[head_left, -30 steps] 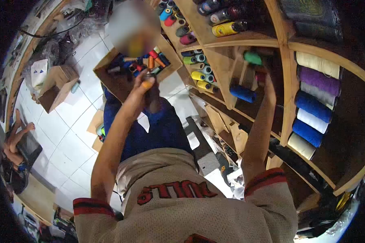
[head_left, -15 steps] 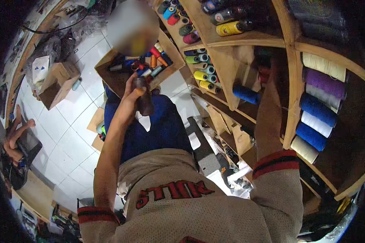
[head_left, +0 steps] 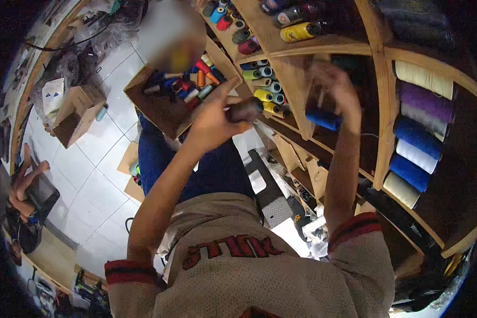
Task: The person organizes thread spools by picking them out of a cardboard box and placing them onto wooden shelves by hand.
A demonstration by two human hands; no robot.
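Note:
In the head view my left hand (head_left: pixel 211 124) is closed around a dark brown thread spool (head_left: pixel 245 110), held out in front of the shelf with the thumb below it and the index finger stretched out above. My right hand (head_left: pixel 338 94) is at the mouth of a shelf compartment, blurred by motion, its fingers apart with nothing visible in them. Just below it a blue thread spool (head_left: pixel 323 120) lies on its side in the compartment. A cardboard box (head_left: pixel 152 108) of mixed coloured spools stands beyond my left hand.
Wooden shelving (head_left: pixel 379 106) rises on the right. A column of large white, purple, grey and blue spools (head_left: pixel 417 132) fills its right side; smaller spools (head_left: pixel 265 95) lie in the middle rows. Another carton (head_left: pixel 79 114) sits on the tiled floor. A person's bare legs (head_left: pixel 29 180) show at far left.
My left hand has swung right with the dark spool, from over the box toward the shelf. My right hand has drawn back from deep inside the compartment, and its fingers have spread.

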